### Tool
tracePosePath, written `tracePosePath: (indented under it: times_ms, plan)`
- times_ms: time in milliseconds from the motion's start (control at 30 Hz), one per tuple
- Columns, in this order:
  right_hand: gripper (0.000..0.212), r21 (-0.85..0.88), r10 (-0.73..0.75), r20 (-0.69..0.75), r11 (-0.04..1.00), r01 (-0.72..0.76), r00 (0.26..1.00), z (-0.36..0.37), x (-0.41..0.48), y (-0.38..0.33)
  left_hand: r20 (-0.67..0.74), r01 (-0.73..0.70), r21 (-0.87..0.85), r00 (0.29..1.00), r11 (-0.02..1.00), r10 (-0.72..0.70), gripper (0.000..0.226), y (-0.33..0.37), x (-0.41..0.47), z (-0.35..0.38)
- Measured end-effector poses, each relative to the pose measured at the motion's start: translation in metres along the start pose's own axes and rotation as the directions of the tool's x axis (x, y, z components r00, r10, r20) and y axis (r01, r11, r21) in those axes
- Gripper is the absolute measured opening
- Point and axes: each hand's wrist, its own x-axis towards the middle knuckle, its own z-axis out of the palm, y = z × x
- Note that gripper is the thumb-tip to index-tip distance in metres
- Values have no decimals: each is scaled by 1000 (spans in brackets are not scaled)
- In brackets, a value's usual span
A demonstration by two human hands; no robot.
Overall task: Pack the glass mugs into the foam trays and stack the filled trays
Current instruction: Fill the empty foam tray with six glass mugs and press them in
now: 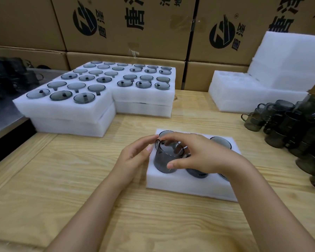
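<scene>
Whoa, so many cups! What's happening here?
A person is packing dark glass mugs into a white foam tray on a wooden table. The right hand grips one mug, which sticks up out of the front-left hole, while the left hand touches it near the handle. Other holes already hold mugs. Filled trays sit stacked at the back left, spare foam at the back right, and loose mugs wait on the right.

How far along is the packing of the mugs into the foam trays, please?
Done: filled trays stacked at the back left. In hand: the right hand grips a mug standing high in the front-left pocket of the near tray, the left hand open beside it. Left: seating that mug, the loose mugs on the right, and the empty foam trays behind them.
</scene>
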Motion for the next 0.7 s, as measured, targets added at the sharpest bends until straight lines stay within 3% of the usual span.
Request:
tracePosePath:
  times_ms: [133, 533, 633, 700]
  plan:
    - [57, -95, -32, 8, 995, 32, 999, 2, 1, -2, -13, -14, 36, 1000, 999, 15, 47, 0, -1, 2]
    - [62, -223, -37, 3, 974, 36, 999, 16, 7, -6, 10, 13, 11, 1000, 1000, -13, 43, -6, 0, -1]
    - [51, -85, 16, 1, 996, -16, 1000, 12, 6, -1, 43, 16, -26, 999, 1000, -15, 48, -6, 2, 1]
    - [36, 62, 54, -199, 997, -42, 978, 18, 10, 1, 49, 49, -72, 998, 996, -45, 53, -5, 4, 4]
